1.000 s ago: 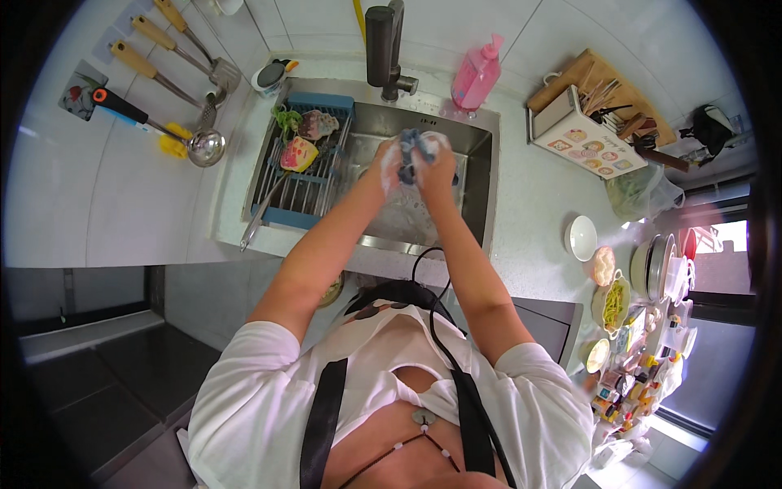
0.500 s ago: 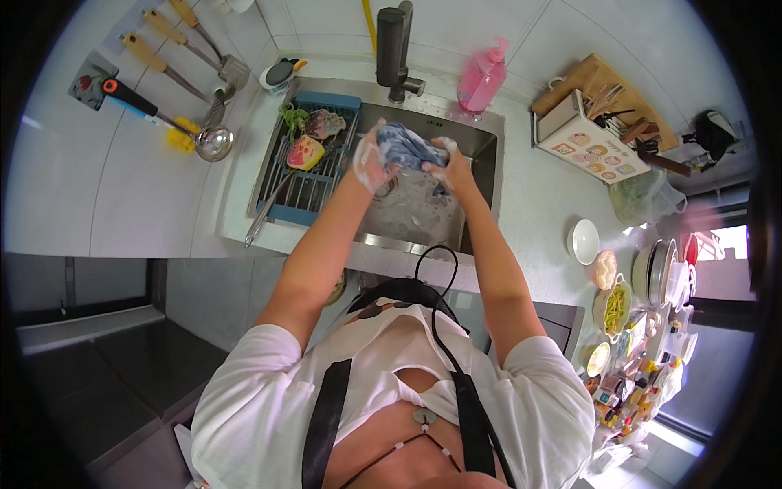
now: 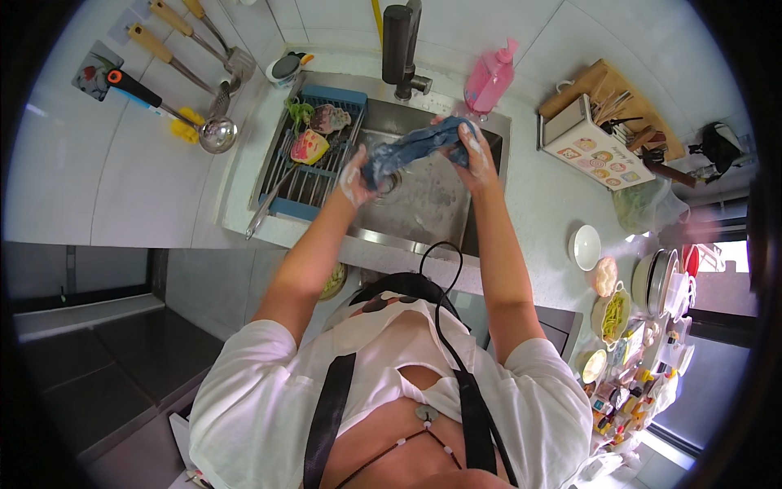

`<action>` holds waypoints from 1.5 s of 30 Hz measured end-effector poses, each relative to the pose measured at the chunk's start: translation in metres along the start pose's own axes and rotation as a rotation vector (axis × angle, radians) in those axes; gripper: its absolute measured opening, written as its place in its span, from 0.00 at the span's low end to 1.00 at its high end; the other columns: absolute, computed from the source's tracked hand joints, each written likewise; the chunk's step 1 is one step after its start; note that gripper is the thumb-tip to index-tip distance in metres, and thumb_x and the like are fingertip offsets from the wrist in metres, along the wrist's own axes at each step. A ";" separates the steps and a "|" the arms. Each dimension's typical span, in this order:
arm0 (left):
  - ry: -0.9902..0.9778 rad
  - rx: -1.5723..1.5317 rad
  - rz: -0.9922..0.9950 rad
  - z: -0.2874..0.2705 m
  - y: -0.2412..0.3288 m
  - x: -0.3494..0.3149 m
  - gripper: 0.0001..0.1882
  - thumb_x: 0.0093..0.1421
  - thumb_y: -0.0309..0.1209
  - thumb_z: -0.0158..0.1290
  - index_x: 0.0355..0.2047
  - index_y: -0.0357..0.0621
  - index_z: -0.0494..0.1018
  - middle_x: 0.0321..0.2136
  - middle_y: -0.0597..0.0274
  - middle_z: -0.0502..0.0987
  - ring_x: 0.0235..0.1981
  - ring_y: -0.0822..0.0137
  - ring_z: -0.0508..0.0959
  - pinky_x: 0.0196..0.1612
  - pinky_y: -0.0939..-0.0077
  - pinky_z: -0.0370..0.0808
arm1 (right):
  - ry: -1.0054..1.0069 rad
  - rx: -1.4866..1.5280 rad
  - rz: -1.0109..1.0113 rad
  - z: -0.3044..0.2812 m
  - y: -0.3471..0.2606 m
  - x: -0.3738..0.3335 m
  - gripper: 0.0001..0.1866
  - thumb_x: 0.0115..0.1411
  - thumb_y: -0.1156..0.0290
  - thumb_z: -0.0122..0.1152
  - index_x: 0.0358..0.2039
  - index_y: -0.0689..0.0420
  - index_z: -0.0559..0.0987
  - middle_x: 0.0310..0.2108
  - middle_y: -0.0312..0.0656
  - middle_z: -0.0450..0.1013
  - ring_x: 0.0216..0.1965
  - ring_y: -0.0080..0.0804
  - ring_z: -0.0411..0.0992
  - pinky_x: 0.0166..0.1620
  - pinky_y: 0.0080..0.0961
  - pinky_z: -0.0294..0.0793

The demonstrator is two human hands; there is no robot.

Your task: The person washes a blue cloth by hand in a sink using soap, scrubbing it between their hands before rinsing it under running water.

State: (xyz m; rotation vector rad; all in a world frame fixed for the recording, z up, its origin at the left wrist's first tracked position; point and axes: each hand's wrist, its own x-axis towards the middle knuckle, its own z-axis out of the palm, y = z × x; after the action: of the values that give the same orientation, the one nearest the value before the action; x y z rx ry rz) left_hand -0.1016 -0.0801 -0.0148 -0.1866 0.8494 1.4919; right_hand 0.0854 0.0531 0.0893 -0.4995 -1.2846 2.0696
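A wet blue cloth (image 3: 415, 147) is stretched in a slanting band above the metal sink (image 3: 432, 208). My left hand (image 3: 357, 178) grips its lower left end, and my right hand (image 3: 474, 159) grips the upper right end. White suds cling to both hands. Beneath the cloth, foam streaks the sink floor next to the drain (image 3: 389, 186). The dark tap (image 3: 399, 53) rises behind the cloth, apart from it.
A blue drying rack (image 3: 293, 208) spans the sink's left side, holding colourful sponges (image 3: 309, 147) and a long-handled utensil (image 3: 270, 204). A pink pump bottle (image 3: 489, 80) stands behind the sink. A knife holder (image 3: 590, 151), a white bowl (image 3: 584, 247) and dishes line the right counter.
The bunched cloth has been spread out lengthwise. My hands have moved apart, the left toward me and leftward, the right to the right.
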 end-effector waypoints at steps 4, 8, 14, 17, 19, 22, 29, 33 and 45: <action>-0.344 -0.114 -0.116 0.029 -0.027 -0.006 0.27 0.51 0.57 0.43 0.42 0.51 0.65 0.38 0.58 0.68 0.37 0.59 0.69 0.45 0.54 0.66 | 0.035 -0.107 -0.018 0.037 0.016 0.007 0.17 0.52 0.61 0.53 0.36 0.61 0.70 0.33 0.43 0.71 0.35 0.30 0.69 0.42 0.25 0.66; -0.410 -0.053 0.159 0.072 -0.031 -0.009 0.24 0.55 0.52 0.42 0.41 0.46 0.65 0.37 0.60 0.69 0.38 0.66 0.68 0.47 0.69 0.66 | 0.108 -0.454 -0.233 0.072 0.047 -0.011 0.15 0.46 0.68 0.57 0.34 0.59 0.68 0.27 0.39 0.67 0.29 0.29 0.66 0.36 0.23 0.65; -0.958 -0.795 0.332 0.094 -0.076 0.002 0.16 0.58 0.39 0.39 0.42 0.44 0.63 0.40 0.61 0.68 0.41 0.68 0.69 0.46 0.77 0.66 | 0.023 -0.808 -0.544 0.090 0.030 -0.029 0.15 0.44 0.69 0.59 0.33 0.58 0.69 0.27 0.40 0.67 0.28 0.33 0.66 0.36 0.25 0.64; -0.583 -0.417 0.214 0.088 -0.057 0.009 0.16 0.58 0.38 0.38 0.42 0.43 0.63 0.39 0.61 0.68 0.41 0.68 0.69 0.46 0.76 0.65 | 0.148 -0.943 -0.639 0.064 0.048 -0.004 0.11 0.45 0.67 0.59 0.27 0.59 0.71 0.25 0.42 0.69 0.30 0.37 0.67 0.37 0.26 0.65; -0.332 -0.169 0.138 0.086 -0.048 0.014 0.16 0.58 0.38 0.37 0.42 0.42 0.63 0.39 0.61 0.68 0.41 0.68 0.68 0.46 0.76 0.65 | 0.294 -0.869 -0.419 0.041 0.041 0.010 0.10 0.43 0.69 0.60 0.24 0.59 0.72 0.24 0.43 0.67 0.31 0.40 0.67 0.37 0.27 0.64; -0.519 -0.086 0.322 0.079 -0.047 0.026 0.18 0.58 0.40 0.36 0.41 0.41 0.64 0.37 0.62 0.68 0.41 0.68 0.68 0.48 0.76 0.63 | 0.279 -1.090 -0.790 0.045 0.042 0.011 0.08 0.45 0.70 0.59 0.22 0.60 0.71 0.22 0.44 0.66 0.29 0.42 0.66 0.35 0.30 0.65; -0.789 -0.221 0.136 0.034 -0.046 0.087 0.15 0.59 0.38 0.35 0.36 0.43 0.67 0.33 0.62 0.72 0.36 0.67 0.72 0.40 0.76 0.69 | 0.388 -0.800 -0.599 0.047 0.071 0.016 0.09 0.46 0.70 0.58 0.22 0.61 0.71 0.24 0.46 0.66 0.28 0.45 0.65 0.33 0.33 0.64; -0.513 -0.243 0.235 0.075 -0.043 0.033 0.14 0.60 0.37 0.34 0.36 0.45 0.67 0.32 0.62 0.72 0.36 0.67 0.72 0.39 0.77 0.69 | 0.373 -0.840 -0.603 0.057 0.059 0.016 0.06 0.47 0.72 0.56 0.21 0.60 0.71 0.23 0.45 0.66 0.28 0.43 0.66 0.34 0.33 0.63; -0.302 -0.205 0.206 0.074 -0.029 0.018 0.09 0.57 0.35 0.42 0.32 0.47 0.68 0.27 0.63 0.72 0.28 0.68 0.73 0.31 0.77 0.71 | 0.396 -0.911 -0.746 0.059 0.076 0.012 0.11 0.42 0.70 0.60 0.27 0.59 0.71 0.30 0.48 0.67 0.34 0.48 0.65 0.38 0.35 0.64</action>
State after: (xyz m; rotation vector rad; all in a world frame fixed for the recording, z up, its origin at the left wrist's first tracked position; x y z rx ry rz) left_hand -0.0495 -0.0247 0.0158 -0.0226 0.4835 1.7481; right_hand 0.0164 -0.0011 0.0481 -0.6336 -1.7562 0.6746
